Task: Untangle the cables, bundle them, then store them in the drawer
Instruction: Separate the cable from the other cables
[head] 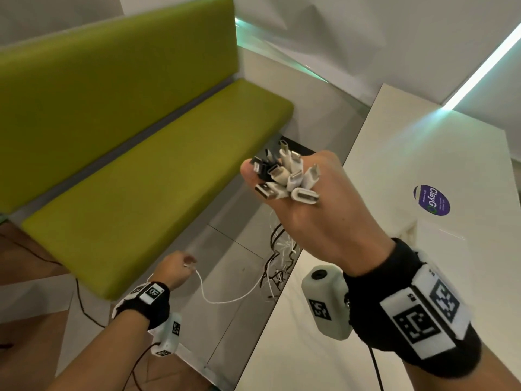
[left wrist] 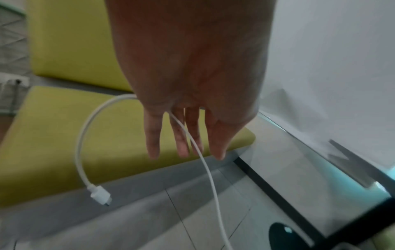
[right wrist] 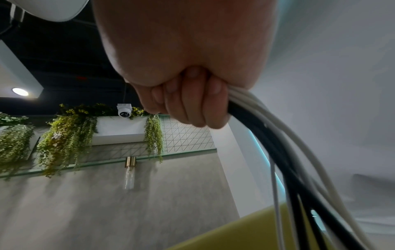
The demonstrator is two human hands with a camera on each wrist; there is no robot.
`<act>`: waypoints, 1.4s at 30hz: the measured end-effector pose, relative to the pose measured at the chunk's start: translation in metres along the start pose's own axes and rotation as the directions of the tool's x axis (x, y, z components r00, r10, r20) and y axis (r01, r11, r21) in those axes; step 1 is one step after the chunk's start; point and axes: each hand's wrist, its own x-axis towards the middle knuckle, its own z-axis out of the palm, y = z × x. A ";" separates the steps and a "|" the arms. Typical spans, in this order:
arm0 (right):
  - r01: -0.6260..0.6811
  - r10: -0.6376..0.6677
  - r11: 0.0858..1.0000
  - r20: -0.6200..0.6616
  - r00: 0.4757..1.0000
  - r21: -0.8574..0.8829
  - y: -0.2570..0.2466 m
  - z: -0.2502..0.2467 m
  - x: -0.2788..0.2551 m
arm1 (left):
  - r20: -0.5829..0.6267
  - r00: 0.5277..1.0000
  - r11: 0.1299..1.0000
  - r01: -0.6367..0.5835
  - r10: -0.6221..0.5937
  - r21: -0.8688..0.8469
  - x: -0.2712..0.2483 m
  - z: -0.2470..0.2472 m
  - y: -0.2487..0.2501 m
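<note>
My right hand [head: 293, 204] is raised in a fist around a bundle of white and black cables [right wrist: 278, 143]. Several USB plugs [head: 286, 176] stick up out of the fist. The loose lengths [head: 279, 249] hang tangled below it. Low on the left, my left hand [head: 176, 268] holds one white cable [head: 225, 300] that sags across to the hanging bundle. In the left wrist view this cable [left wrist: 205, 165] runs between the downward-pointing fingers [left wrist: 181, 135]. Its short end loops round and its white plug [left wrist: 100, 197] dangles free.
A long green bench [head: 146, 170] with a green backrest fills the left. A white table [head: 423, 153] with a purple round sticker [head: 431, 200] stands on the right. Grey floor tiles [head: 225, 263] lie between them. A thin dark wire [head: 84, 306] trails on the floor.
</note>
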 end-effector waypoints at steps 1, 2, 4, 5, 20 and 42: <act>-0.007 0.007 1.000 -0.003 1.000 -0.001 0.001 0.000 0.000 | 0.021 1.000 0.999 0.008 -0.007 -0.054 0.001 -0.001 0.001; -0.013 0.013 1.000 -0.005 1.000 -0.002 0.002 0.001 0.000 | 0.036 0.999 0.994 0.015 -0.011 -0.110 0.001 -0.002 0.003; -0.032 0.032 0.999 0.001 0.999 -0.009 0.003 0.004 0.000 | 0.070 0.998 0.984 0.003 0.010 -0.180 -0.003 -0.004 0.012; -0.046 0.046 0.999 0.004 0.999 -0.011 0.003 0.007 0.000 | 0.081 0.995 0.979 -0.034 0.051 -0.199 -0.005 -0.006 0.019; -0.330 0.394 0.889 -0.163 0.905 0.316 -0.015 0.036 -0.029 | -0.151 0.527 0.401 -0.776 0.836 -0.487 -0.155 -0.037 0.209; -0.351 0.754 0.523 -0.230 0.616 0.777 0.035 -0.049 -0.312 | 0.293 0.426 0.382 -0.903 0.856 0.198 -0.192 0.142 0.232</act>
